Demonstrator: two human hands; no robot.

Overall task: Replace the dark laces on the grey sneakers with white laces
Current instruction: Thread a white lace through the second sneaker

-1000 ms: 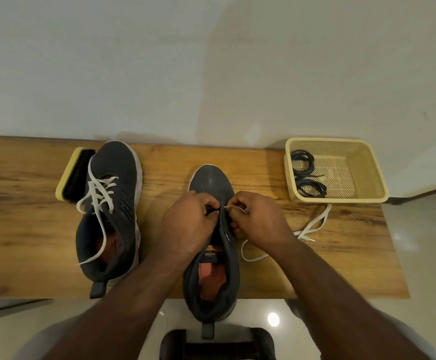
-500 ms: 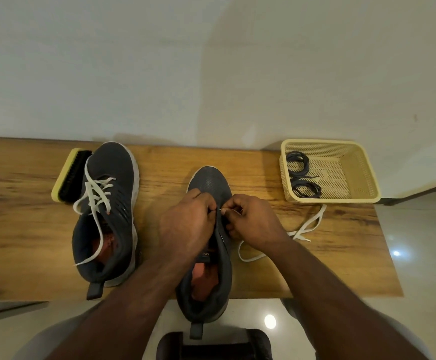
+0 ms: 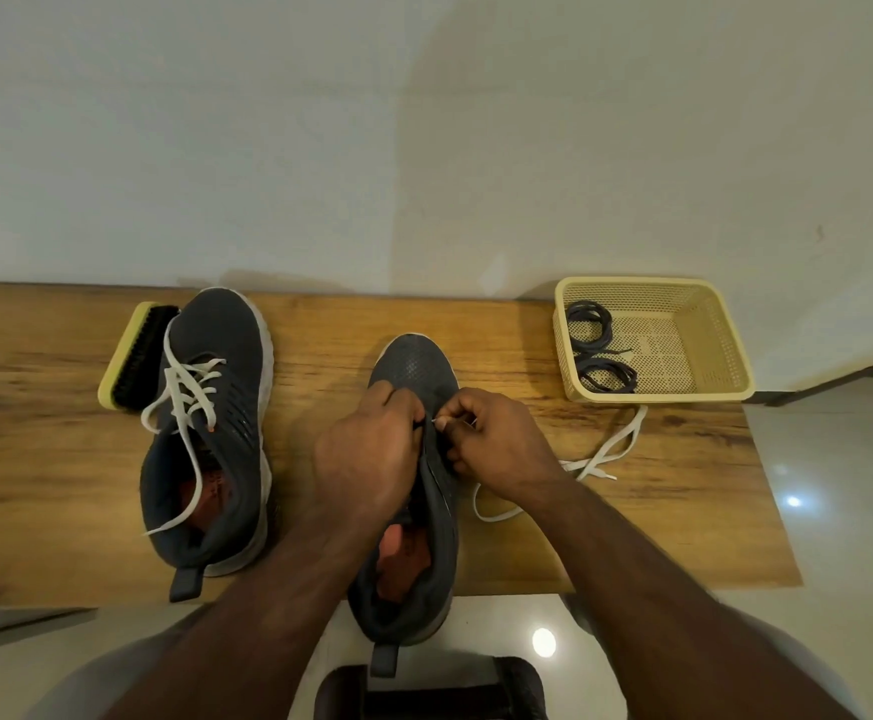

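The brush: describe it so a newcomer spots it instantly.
Start at the wooden table and go to its far left end. Beside the white-laced sneaker lies the brush: a narrow block with black bristles and a pale yellow back, the only yellow-and-black item there.

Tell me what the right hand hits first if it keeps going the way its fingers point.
The right hand points left across the middle sneaker, so it would probably meet the left hand first, just across the tongue; depth there is hard to judge.
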